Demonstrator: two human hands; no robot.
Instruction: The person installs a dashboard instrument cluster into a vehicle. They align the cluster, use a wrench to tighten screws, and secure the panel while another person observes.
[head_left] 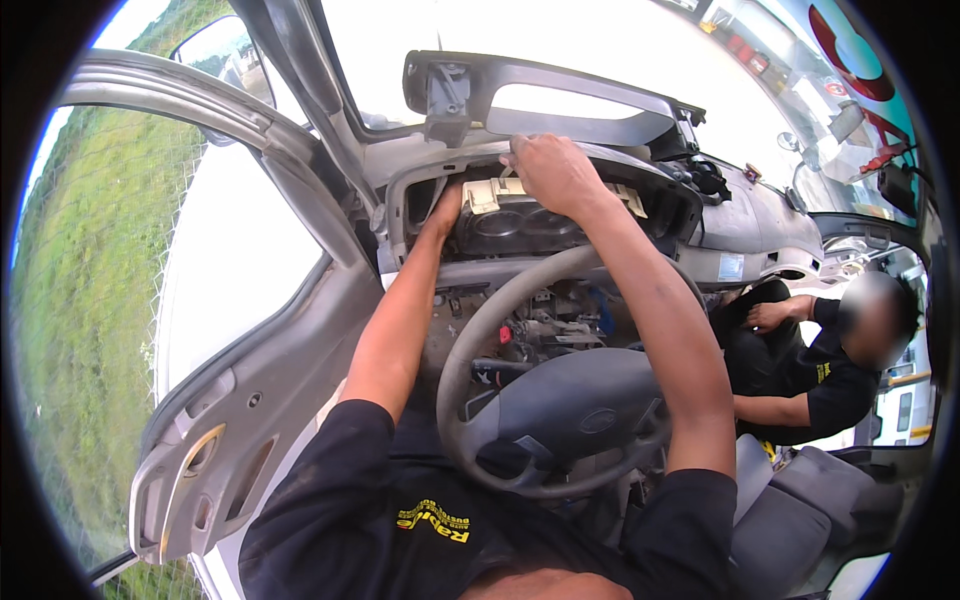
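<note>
An instrument cluster (520, 222) with dark round dials and a cream-coloured casing sits tilted in the open dashboard cavity. My left hand (447, 208) reaches in at its left side, and the fingers are hidden behind the casing. Over the cluster's top edge, my right hand (552, 172) is closed, its fingers curled down toward the rear of the casing. What those fingers grip, if anything, I cannot make out. Both forearms pass above the steering wheel (462, 370). A loose dark trim panel (480, 85) with a large opening rests on top of the dashboard by the windscreen.
Bare wiring and brackets (560, 325) show below the cavity, behind the wheel. At the left the car door (240, 440) stands open. A person (810, 380) in a dark shirt is at the passenger side, near the grey seat (785, 520).
</note>
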